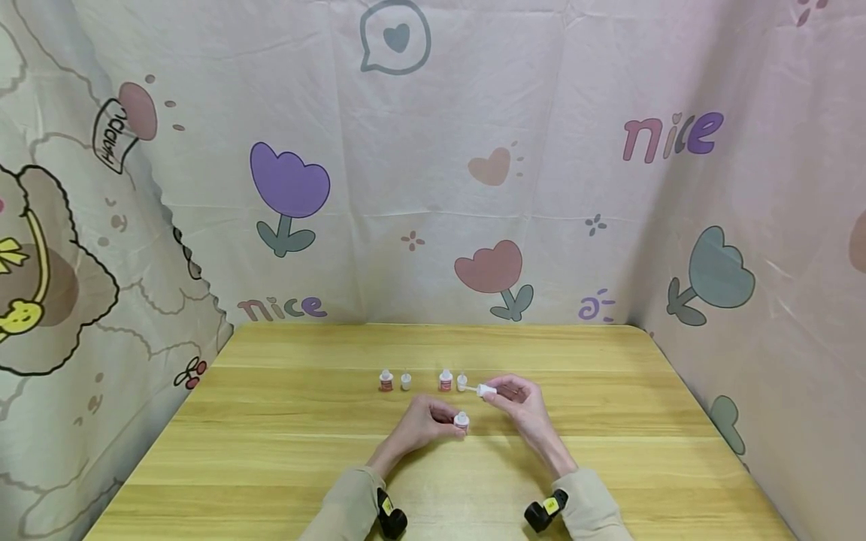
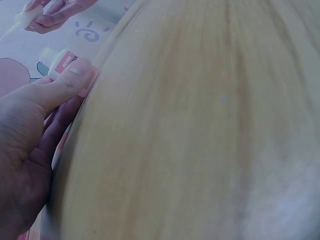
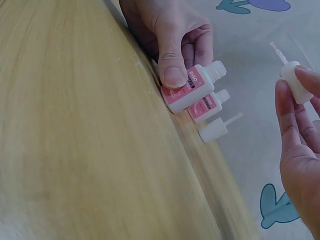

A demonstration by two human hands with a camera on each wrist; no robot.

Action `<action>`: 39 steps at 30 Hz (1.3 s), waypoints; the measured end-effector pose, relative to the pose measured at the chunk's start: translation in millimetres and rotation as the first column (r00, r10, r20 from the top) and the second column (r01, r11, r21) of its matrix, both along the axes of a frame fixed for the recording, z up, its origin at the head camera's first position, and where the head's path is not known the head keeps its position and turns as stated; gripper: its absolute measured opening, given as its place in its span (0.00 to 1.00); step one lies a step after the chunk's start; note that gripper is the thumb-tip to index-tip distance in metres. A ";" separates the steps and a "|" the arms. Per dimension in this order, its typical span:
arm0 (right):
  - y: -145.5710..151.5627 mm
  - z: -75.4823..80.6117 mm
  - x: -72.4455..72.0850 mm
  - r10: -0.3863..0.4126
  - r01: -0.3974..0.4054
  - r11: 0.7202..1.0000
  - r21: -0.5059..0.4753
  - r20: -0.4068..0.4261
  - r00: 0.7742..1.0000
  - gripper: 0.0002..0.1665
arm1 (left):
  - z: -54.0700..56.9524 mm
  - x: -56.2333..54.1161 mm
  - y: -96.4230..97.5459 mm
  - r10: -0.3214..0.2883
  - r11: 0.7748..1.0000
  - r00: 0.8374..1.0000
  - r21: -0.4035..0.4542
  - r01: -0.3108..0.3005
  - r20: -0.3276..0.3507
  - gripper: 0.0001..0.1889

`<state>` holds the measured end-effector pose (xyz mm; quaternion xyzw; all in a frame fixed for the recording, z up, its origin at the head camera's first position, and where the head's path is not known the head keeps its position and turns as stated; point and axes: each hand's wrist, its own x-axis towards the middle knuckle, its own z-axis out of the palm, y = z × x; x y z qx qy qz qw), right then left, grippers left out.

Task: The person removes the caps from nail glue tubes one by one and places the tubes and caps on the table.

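Note:
My left hand (image 1: pixel 425 426) pinches a small white bottle (image 3: pixel 190 87) with a pink label between thumb and fingers; its neck is uncapped. Between the fingertips of my right hand (image 1: pixel 522 403) is a white brush cap (image 3: pixel 296 82), its thin applicator pointing left in the head view. The cap is apart from the bottle, above and to the right of it. Behind the hands stand two more uncapped bottles, one on the left (image 1: pixel 386 381) and one in the middle (image 1: pixel 445 381). Beside each stands a brush cap, the left one (image 1: pixel 406 382) and the right one (image 1: pixel 462 382), applicators upward.
All of this is on a light wooden table (image 1: pixel 271 451). A printed curtain (image 1: pixel 406 150) hangs along the table's back edge and at both sides. A black wrist camera (image 1: pixel 391 517) is strapped to the left sleeve, another (image 1: pixel 545 511) to the right.

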<state>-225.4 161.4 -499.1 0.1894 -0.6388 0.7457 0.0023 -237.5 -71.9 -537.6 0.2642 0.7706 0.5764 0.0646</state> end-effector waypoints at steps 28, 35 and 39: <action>-1.4 -0.7 -4.9 -0.014 -0.015 0.975 0.224 0.128 0.992 0.22 | 0.8 -0.4 -0.5 0.011 1.000 1.000 0.004 -0.011 0.000 0.11; -1.1 -0.2 -5.0 -0.055 0.010 0.966 0.259 0.165 0.985 0.20 | 0.8 -0.7 -0.3 0.010 1.000 1.000 -0.004 -0.010 0.001 0.11; -1.1 -0.4 -4.9 -0.045 0.003 0.964 0.267 0.153 0.987 0.20 | 1.0 -0.6 -0.1 0.007 1.000 1.000 -0.007 -0.007 -0.002 0.11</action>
